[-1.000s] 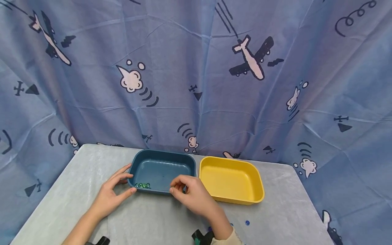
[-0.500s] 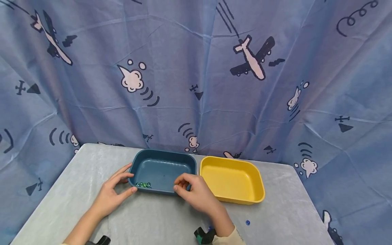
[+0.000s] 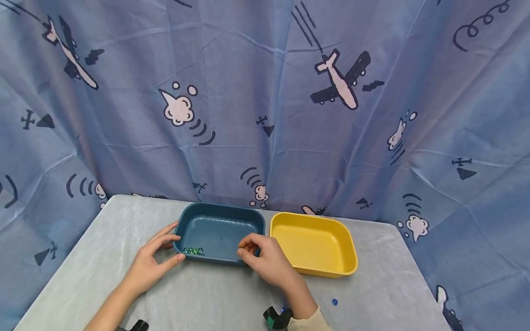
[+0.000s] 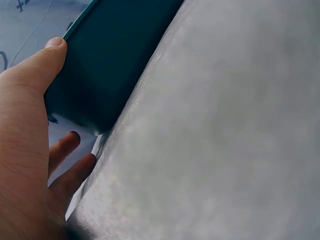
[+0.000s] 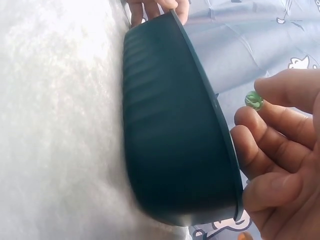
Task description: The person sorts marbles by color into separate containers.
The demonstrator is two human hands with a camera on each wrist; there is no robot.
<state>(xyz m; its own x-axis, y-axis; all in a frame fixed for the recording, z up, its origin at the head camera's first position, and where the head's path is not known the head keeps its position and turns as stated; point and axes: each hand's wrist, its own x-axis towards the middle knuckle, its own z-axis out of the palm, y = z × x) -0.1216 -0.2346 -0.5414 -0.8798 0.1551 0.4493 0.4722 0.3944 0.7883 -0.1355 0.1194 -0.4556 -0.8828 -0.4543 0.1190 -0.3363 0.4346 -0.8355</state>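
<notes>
A dark teal tray [image 3: 219, 262] sits on the table, and several green glass marbles [image 3: 193, 251] lie in its near left corner. My left hand [image 3: 146, 265] holds that tray's left end, thumb at the front rim and fingers round the side; its thumb [image 4: 52, 45] shows on the rim in the left wrist view. My right hand [image 3: 267, 262] is over the tray's near right corner. Between its fingertips it pinches a green swirled marble [image 5: 254, 100], clear in the right wrist view but not visible from the head.
To the right stands a yellow tray [image 3: 323, 270]. One blue marble [image 3: 335, 302] lies on the grey tablecloth [image 3: 385, 285] in front of it; another blue marble [image 3: 284, 309] is partly hidden by my right wrist. A patterned blue curtain [image 3: 232, 101] hangs behind the table.
My right hand has shifted slightly right along the teal tray's front rim. A blue marble beside my right wrist has gone behind it. My left hand and both trays have stayed put.
</notes>
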